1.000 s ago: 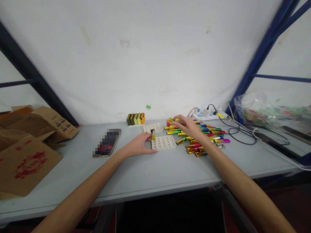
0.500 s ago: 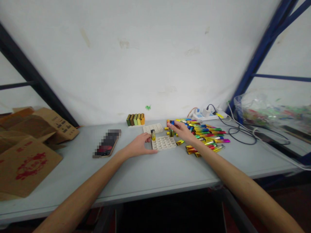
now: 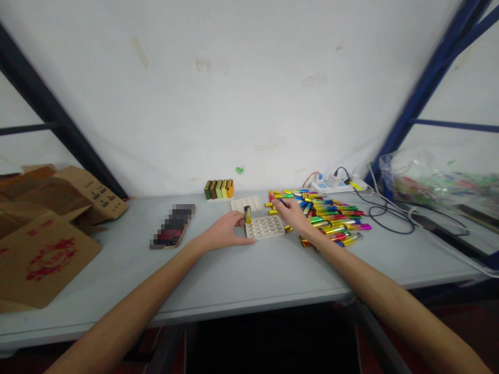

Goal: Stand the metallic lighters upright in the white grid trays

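Over the preceding second, the bare right hand (image 3: 290,214) had left the far end of the pile of shiny, multicoloured metallic sticks (image 3: 335,227) and moved toward the left hand (image 3: 224,232), to beside the far right corner of the white, round-holed tray (image 3: 268,236). The shiny, dark, blue-tinged stick (image 3: 281,201), plainly upright half a second earlier, had become mostly hidden under the right fingers, which had curled downward around it.

Workshop (image 3: 187,275), by slotted trays (image 3: 265,227), cardboard (image 3: 50,259), blue frame (image 3: 418,93).
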`<action>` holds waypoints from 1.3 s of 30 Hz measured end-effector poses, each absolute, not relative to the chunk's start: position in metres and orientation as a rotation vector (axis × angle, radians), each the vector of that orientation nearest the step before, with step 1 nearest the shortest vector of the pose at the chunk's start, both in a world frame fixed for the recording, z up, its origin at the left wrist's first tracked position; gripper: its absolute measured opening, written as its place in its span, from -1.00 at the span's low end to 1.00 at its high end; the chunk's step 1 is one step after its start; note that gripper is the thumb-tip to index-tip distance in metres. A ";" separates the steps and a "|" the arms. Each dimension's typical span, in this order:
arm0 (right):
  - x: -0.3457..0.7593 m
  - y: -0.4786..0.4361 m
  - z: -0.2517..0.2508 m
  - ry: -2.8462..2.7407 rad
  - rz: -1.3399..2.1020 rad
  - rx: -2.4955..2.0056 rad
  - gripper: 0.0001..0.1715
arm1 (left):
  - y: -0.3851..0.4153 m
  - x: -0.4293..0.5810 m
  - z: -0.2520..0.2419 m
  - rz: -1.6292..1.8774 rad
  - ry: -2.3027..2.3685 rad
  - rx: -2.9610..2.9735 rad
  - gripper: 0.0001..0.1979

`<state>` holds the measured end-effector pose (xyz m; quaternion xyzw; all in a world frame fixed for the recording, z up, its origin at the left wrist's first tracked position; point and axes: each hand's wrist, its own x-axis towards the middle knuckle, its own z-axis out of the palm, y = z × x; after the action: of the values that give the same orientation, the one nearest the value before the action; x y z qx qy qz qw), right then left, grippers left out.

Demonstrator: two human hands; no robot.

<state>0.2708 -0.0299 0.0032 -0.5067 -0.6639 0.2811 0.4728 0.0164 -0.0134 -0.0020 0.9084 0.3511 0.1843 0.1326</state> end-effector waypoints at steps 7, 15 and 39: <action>0.266 -0.031 0.004 -1.666 0.591 -1.299 -0.55 | -0.014 0.017 -0.002 0.555 1.010 2.626 -0.47; 0.264 -0.037 0.006 -1.745 0.620 -1.149 -0.60 | -0.014 0.019 -0.005 0.573 1.024 2.629 -0.45; 0.263 -0.039 0.006 -1.810 0.420 -1.204 -0.59 | -0.015 0.018 -0.003 0.562 1.014 2.616 -0.44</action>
<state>0.2629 -0.0387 0.0057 -0.4863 -0.7312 0.1695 0.4473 0.0181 -0.0146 -0.0032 0.9053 0.3508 0.1946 0.1397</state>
